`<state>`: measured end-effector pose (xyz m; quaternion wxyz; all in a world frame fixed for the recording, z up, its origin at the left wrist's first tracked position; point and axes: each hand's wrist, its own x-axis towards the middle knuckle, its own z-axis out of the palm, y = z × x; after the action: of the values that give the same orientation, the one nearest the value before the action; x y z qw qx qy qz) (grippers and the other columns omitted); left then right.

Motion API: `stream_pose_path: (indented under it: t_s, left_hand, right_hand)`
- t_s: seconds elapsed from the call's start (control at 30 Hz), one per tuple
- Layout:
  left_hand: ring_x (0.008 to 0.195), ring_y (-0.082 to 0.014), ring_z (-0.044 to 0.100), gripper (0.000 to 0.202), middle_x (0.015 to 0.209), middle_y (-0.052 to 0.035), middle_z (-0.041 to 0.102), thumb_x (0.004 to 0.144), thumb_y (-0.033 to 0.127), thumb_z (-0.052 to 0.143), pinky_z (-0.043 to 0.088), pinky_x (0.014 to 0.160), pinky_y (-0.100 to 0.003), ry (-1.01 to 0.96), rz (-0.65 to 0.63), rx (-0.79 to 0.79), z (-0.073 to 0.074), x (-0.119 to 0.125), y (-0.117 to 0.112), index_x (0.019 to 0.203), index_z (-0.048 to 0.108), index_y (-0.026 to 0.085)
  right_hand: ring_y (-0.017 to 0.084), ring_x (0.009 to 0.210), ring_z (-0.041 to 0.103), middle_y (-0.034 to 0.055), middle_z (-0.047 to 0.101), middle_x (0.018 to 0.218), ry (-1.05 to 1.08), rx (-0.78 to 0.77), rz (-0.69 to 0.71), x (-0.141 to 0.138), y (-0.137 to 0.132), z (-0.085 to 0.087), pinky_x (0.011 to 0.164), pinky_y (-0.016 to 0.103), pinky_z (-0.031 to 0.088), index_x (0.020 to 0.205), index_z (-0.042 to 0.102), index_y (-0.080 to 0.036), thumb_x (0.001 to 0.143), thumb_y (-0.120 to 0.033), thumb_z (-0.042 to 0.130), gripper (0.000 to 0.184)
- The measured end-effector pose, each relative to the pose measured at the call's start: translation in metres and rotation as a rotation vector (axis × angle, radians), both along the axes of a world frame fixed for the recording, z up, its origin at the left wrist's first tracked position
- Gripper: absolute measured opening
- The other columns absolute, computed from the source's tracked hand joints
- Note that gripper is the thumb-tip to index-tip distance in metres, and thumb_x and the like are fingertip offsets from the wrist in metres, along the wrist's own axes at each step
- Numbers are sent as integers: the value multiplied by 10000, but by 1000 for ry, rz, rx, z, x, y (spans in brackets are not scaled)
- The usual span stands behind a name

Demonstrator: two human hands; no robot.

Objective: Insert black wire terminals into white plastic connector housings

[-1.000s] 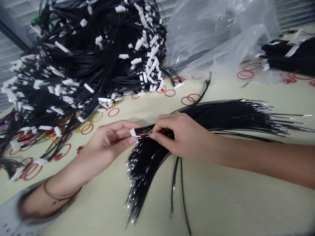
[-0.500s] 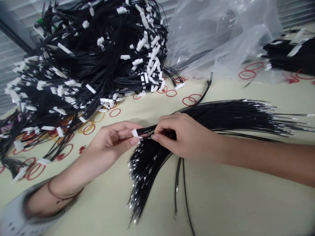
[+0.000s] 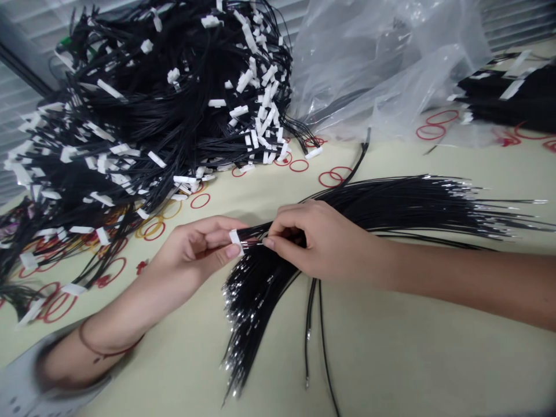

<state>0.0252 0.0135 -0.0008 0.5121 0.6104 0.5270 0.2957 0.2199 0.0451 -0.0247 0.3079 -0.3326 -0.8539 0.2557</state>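
Observation:
My left hand (image 3: 195, 252) pinches a small white plastic connector (image 3: 235, 240) between thumb and fingers, with short black wires running out of it to the right. My right hand (image 3: 321, 243) sits just beyond, its thumb and forefinger pinching a thin black wire with a shiny metal terminal (image 3: 254, 244) at the connector's open end. Under and behind that hand, a fan of black crimped wires (image 3: 412, 202) spreads right. A second fan of wires (image 3: 256, 307) droops towards me, its bright tips loose on the table.
A large heap of black wires with white connectors (image 3: 152, 116) rises at the back left. Red rubber bands (image 3: 332, 176) lie scattered on the cream table (image 3: 412, 359). A clear plastic bag (image 3: 382, 69) and another wire bundle (image 3: 508, 98) lie at the back right.
Both hands stay nearly still, still pinching the connector and wire. The view has shifted slightly, and the connector sits a little lower and more tilted.

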Motion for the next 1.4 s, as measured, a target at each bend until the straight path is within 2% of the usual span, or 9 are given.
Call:
stream_pose_path:
  t_s: [0.17, 0.4, 0.63, 1.0, 1.2, 1.4]
  left_hand:
    - [712, -113, 616, 175, 813, -7, 696, 772, 178, 605, 463, 620, -167, 33, 5, 47, -2, 0, 2, 947, 605, 179]
    - [739, -106, 578, 185, 823, -18, 675, 792, 158, 567, 439, 643, -173, 57, -37, 55, 0, 2, -1, 977, 574, 150]
    - [710, -80, 569, 177, 783, 24, 664, 802, 157, 562, 433, 631, -137, 50, -45, 47, -2, -2, -1, 976, 574, 185]
    - [719, -68, 608, 170, 814, 19, 702, 789, 150, 590, 449, 631, -89, 20, -31, 19, 0, 1, 1, 946, 615, 212]
    - [729, -91, 605, 150, 824, 11, 694, 800, 183, 579, 460, 647, -124, 48, -40, 7, 1, 0, -1, 946, 601, 211]
    - [707, -84, 585, 154, 802, 13, 689, 791, 160, 579, 447, 620, -117, 96, -29, 67, 2, 4, -3, 934, 610, 207]
  right_hand:
    - [40, 543, 435, -28, 577, 644, 17, -20, -6, 0, 1, 0, 544, 190, 314, 660, 596, -145, 762, -183, 509, 139]
    - [37, 545, 441, -38, 578, 631, 21, -44, -13, 1, 1, 1, 539, 182, 317, 662, 596, -150, 764, -190, 504, 143]
    - [38, 544, 444, -32, 588, 641, 0, -27, 4, 1, 2, 0, 547, 186, 322, 668, 607, -148, 756, -194, 519, 132]
    - [49, 549, 434, -25, 574, 627, -23, 55, 65, 2, 2, -3, 568, 208, 319, 674, 615, -137, 754, -174, 513, 135]
    - [48, 551, 427, -30, 560, 613, -24, 73, 77, 1, 3, -2, 549, 206, 305, 664, 605, -133, 756, -167, 507, 139]
    - [49, 569, 438, -25, 574, 657, 6, 53, 78, 1, 2, -2, 576, 203, 319, 697, 605, -133, 764, -167, 504, 126]
